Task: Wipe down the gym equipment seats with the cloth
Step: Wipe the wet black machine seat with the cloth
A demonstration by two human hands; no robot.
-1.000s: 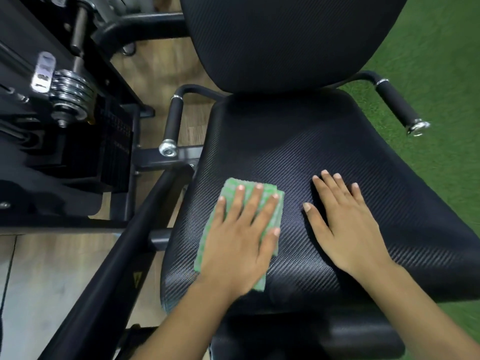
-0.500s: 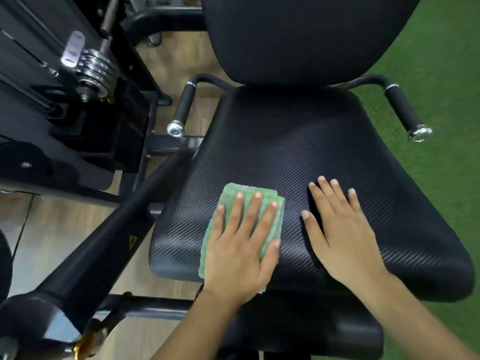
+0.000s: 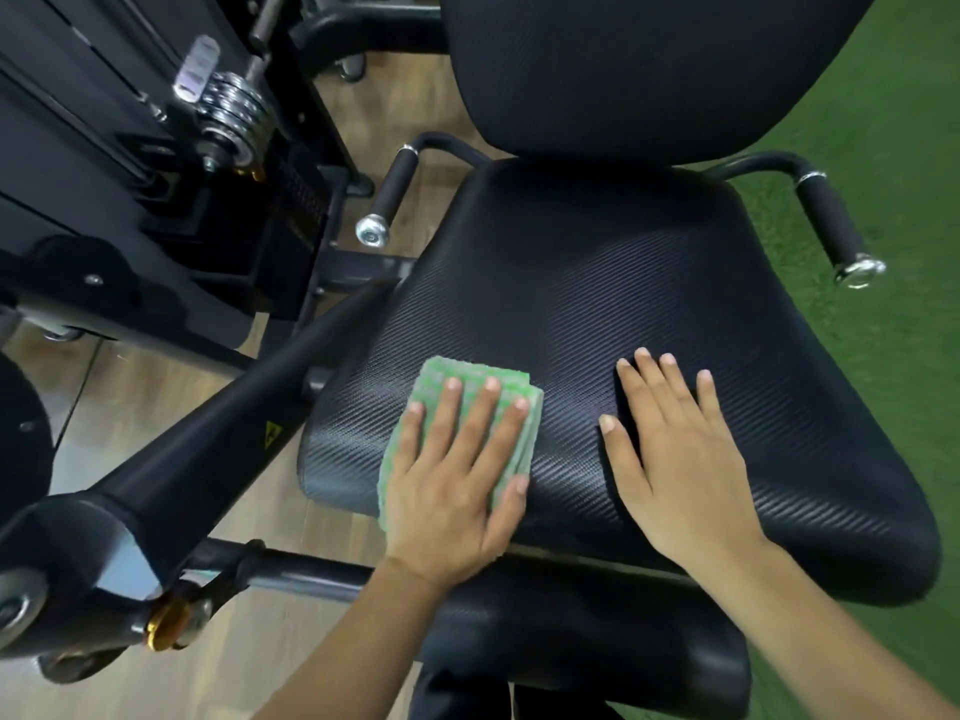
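A black textured machine seat (image 3: pixel 597 283) fills the middle of the head view, with its black backrest (image 3: pixel 649 59) rising behind it. A folded green and white cloth (image 3: pixel 462 379) lies on the seat's front left part. My left hand (image 3: pixel 457 475) presses flat on the cloth with straight fingers, covering most of it. My right hand (image 3: pixel 675 459) rests flat on the bare seat just right of the cloth, fingers spread.
Two black side handles with chrome ends flank the seat, the left handle (image 3: pixel 389 194) and the right handle (image 3: pixel 831 226). A black slanted frame beam (image 3: pixel 218 444) runs along the left. A weight stack housing with a chrome pulley (image 3: pixel 234 111) stands at the far left. Green turf (image 3: pixel 883 148) lies right.
The view has pulled back and shifted, showing more of the frame beam at the left. Both hands stay flat on the seat in nearly the same places.
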